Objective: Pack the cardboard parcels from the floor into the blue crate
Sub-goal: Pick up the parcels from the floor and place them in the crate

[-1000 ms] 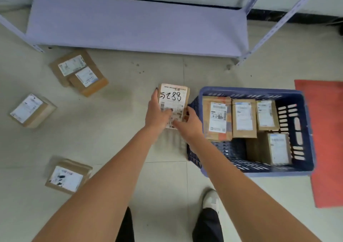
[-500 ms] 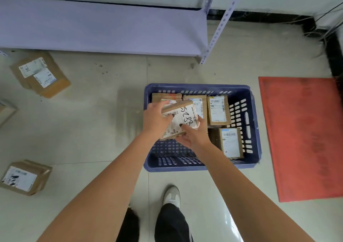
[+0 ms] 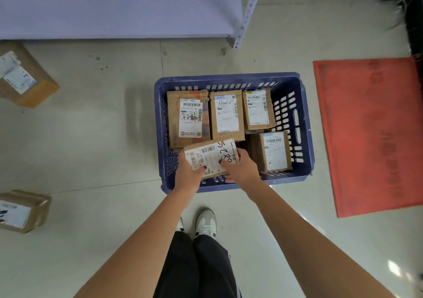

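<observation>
Gripping one labelled parcel [image 3: 211,158] by its ends, left hand [image 3: 187,174] and right hand [image 3: 240,171] hold it over blue crate [image 3: 305,123] near-left space; four parcels [image 3: 225,114] packed farther in, two floor parcels [image 3: 23,210] left.

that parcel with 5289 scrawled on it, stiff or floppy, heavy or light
The handwritten-label parcel probably stays stiff: its cardboard edges look straight between the left hand and right hand. Likely light, since fingertips alone hold it over the blue crate. Flat faces suggest no rolling.
</observation>
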`<state>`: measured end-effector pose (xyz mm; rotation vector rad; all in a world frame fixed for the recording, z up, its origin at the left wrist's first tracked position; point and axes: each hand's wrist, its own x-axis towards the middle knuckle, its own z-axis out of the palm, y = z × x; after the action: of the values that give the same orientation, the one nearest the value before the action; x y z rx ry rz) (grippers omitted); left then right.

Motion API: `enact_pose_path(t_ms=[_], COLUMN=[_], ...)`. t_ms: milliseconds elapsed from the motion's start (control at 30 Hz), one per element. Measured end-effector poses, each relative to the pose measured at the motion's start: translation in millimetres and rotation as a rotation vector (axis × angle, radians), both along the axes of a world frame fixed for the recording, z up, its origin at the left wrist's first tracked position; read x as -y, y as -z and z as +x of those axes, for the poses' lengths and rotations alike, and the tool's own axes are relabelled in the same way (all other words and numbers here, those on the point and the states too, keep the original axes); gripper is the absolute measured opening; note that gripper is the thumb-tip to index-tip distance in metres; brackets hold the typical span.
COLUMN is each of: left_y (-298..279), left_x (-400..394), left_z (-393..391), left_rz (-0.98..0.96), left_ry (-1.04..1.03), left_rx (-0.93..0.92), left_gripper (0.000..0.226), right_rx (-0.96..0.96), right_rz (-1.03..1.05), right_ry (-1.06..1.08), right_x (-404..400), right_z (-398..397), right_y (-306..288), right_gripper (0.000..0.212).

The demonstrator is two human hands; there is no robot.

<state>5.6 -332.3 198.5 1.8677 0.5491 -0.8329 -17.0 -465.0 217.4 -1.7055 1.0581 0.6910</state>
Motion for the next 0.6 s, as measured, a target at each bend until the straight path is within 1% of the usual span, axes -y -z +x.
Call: enact_pose_path(t_ms=[100, 167, 300, 400, 467, 600], left_y=[15.2, 25.0, 53.1, 81.3, 98.7, 131.1], left_x=[-8.4, -13.1, -18.5, -21.1, -22.0, -22.5], left_z=[-12.4, -13.0, -5.7, -4.1, -3.5, 3.0], left_rz=[0.064, 0.093, 0.174, 0.176, 0.192, 0.245], left_ry=[0.053, 0.076, 0.138, 0.182, 0.168, 0.118], left_rx=[-0.013, -0.018, -0.016, -0.103, -0.179, -0.25], left_gripper=[0.066, 0.068, 0.068, 0.065, 0.062, 0.057], right_rx=[-0.095, -0.144, -0.183, -0.213, -0.228, -0.243], right_rz=[-0.03, -0.024, -0.027, -0.059, -0.058, -0.042], right_ry=[-0.197, -0.261, -0.253, -0.296, -0.32, -0.378], right_x=[-5.9, -11.1, -18.8, -22.7, -25.2, -30.3], right_z=[-9.6, -11.8, -5.9, -1.5, 1.5, 7.1], right_y=[14.6, 24.5, 55.9, 84.1, 102.4, 132.7], right_gripper=[0.062, 0.063, 0.055, 0.046, 0.044, 0.044])
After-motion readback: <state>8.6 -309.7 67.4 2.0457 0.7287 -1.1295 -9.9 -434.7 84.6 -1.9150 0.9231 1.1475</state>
